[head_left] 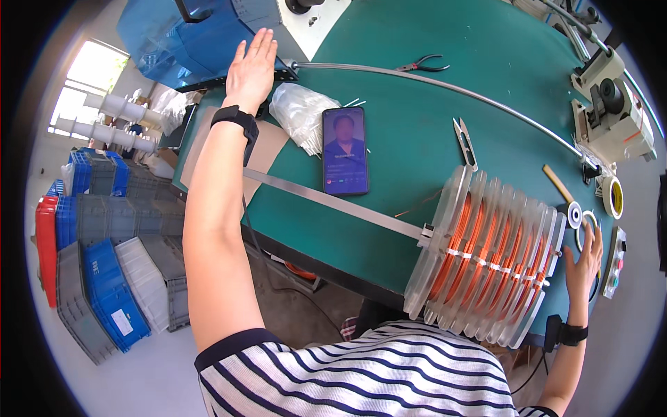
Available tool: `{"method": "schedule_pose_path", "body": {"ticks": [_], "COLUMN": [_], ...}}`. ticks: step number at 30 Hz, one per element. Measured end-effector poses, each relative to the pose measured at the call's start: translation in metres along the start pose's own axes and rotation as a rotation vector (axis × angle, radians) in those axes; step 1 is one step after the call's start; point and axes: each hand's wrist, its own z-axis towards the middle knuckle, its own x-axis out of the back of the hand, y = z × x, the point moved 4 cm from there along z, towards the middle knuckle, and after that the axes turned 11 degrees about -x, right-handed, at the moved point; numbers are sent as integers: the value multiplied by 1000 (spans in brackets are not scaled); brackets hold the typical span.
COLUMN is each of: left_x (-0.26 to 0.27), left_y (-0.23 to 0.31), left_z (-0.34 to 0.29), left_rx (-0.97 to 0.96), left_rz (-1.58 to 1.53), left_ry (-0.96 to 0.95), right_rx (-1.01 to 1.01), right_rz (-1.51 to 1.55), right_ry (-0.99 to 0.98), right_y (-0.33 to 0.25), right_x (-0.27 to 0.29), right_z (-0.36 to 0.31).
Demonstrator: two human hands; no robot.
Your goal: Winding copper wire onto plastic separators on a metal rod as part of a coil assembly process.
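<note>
My left hand [251, 73] lies with its fingers stretched out against the front of a blue-covered machine [208, 50]. Nothing is in it. On the right, my right hand [582, 270] has thumb and fingers apart, beside the end of a winding former [554, 260] made of several clear round plates. Between the plates sit orange copper wire coils [464, 243], bound with white ties [495, 267]. A flat metal bar [333, 202] runs from the former toward the machine, passing behind my left forearm.
On the green table [389, 139] lie a phone [344, 163], a plastic bag [300, 111] with white ties, snips [465, 144] and pliers [422, 67]. A long metal rod [445, 86] crosses the far side. Tape [613, 197] and a button box [614, 263] sit right; crates [114, 292] stand left.
</note>
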Motion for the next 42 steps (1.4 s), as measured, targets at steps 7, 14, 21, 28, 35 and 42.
{"method": "schedule_pose_path", "body": {"ticks": [7, 14, 21, 28, 35, 42], "left_x": [30, 245, 360, 358, 361, 373], "left_y": [-23, 119, 255, 292, 305, 299], "left_z": [8, -41, -22, 6, 12, 22], "left_rx": [151, -56, -583, -547, -402, -296], "left_rz": [-277, -1409, -1458, -1243, -1213, -1253], "left_ry": [-15, 137, 315, 393, 260, 240], "right_rx": [5, 5, -64, -40, -113, -25], "right_rz": [80, 901, 1105, 1029, 976, 987], "right_ry": [140, -104, -212, -162, -156, -111], "right_y": [38, -100, -113, -113, -103, -112], "right_x": [19, 97, 96, 97, 90, 91], "right_z": [-25, -74, -101, -109, -115, -118]}}
